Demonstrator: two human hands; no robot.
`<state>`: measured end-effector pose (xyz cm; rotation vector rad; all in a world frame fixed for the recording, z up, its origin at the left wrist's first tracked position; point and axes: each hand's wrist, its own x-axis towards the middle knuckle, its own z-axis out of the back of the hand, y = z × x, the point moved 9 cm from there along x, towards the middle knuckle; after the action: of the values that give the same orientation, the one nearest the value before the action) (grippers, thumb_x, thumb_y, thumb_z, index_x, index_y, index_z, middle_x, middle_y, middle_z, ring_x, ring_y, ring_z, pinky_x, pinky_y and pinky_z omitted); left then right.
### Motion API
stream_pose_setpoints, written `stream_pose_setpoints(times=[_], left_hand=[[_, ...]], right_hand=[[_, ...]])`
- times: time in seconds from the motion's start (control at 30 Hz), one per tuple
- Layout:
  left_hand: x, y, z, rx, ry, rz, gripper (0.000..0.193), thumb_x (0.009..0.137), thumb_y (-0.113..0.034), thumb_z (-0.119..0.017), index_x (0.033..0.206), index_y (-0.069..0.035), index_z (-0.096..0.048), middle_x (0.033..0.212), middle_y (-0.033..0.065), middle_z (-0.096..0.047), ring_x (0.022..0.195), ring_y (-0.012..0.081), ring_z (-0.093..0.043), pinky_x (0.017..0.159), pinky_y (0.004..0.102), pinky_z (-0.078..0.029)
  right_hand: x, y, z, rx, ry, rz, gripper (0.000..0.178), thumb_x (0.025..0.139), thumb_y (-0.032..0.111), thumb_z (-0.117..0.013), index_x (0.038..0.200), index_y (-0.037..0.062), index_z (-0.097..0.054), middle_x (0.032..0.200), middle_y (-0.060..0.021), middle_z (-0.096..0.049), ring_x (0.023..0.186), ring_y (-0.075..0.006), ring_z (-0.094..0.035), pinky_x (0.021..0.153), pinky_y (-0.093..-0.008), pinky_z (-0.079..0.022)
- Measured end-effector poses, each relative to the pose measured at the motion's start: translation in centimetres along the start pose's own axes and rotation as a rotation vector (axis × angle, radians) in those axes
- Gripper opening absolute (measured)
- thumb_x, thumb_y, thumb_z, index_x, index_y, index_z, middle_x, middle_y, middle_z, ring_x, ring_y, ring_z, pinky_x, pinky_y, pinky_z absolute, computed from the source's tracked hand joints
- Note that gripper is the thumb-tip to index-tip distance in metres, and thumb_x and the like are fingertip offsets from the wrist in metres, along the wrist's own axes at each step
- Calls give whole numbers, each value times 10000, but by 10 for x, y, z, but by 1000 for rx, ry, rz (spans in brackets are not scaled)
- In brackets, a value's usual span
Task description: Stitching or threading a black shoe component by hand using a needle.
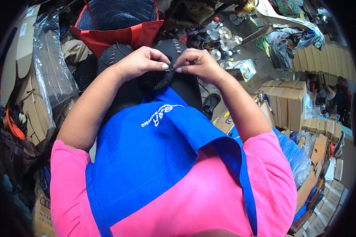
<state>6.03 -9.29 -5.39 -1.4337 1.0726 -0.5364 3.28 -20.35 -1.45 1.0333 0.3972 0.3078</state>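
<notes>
Over my lap, my left hand and my right hand come together, thumbs and forefingers pinched. A thin, needle-like sliver shows between the fingertips; it is too small to tell exactly what it is or which hand grips it. Just below them lies a black piece with a ridged, stitched edge, partly hidden by my fingers. Two more black forms with rows of pale stitches, one at the left and one at the right, sit beyond my hands. A blue apron covers my front.
A red bag with a silvery lining gapes open ahead. Several bottles crowd the floor at the far right, with a dark sandal nearer. Stacked cardboard stands at my right; plastic-wrapped cardboard leans at my left.
</notes>
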Motion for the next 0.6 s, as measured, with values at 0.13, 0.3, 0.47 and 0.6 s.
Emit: stream_pose_setpoints(times=[0.13, 0.3, 0.47, 0.6], left_hand=[[-1, 3, 0, 18, 52, 2, 293, 825, -166, -665, 1065, 1, -671, 923, 12, -621, 901, 108, -572, 854, 255, -434], [-3, -3, -5, 231, 145, -42, 382, 834, -173, -632, 1171, 4, -626, 915, 43, -586, 921, 145, -550, 870, 266, -407], [-1, -7, -9, 322, 187, -65, 382, 835, -159, -613, 1187, -10, -618, 910, 48, -581, 925, 157, -542, 873, 279, -400], [0, -5, -11, 328, 213, -39, 392, 832, -137, -600, 1203, -12, -608, 920, 48, -578, 931, 167, -540, 887, 285, -397]], right_hand=[[-18, 0, 0, -20, -164, -25, 143, 754, 35, -712, 892, 75, -702, 781, -8, -606, 784, -112, -575, 718, -256, -463], [-30, 21, 1, -290, -256, 66, 216, 727, 68, -702, 925, 152, -718, 806, -66, -601, 752, -216, -630, 677, -315, -514], [-29, 42, -3, -573, -190, 98, 220, 730, 95, -660, 933, 161, -709, 817, -91, -589, 773, -299, -614, 687, -385, -504], [-16, 62, -15, -900, 11, 112, 175, 784, 130, -583, 914, 148, -699, 849, -114, -585, 830, -314, -606, 729, -410, -468]])
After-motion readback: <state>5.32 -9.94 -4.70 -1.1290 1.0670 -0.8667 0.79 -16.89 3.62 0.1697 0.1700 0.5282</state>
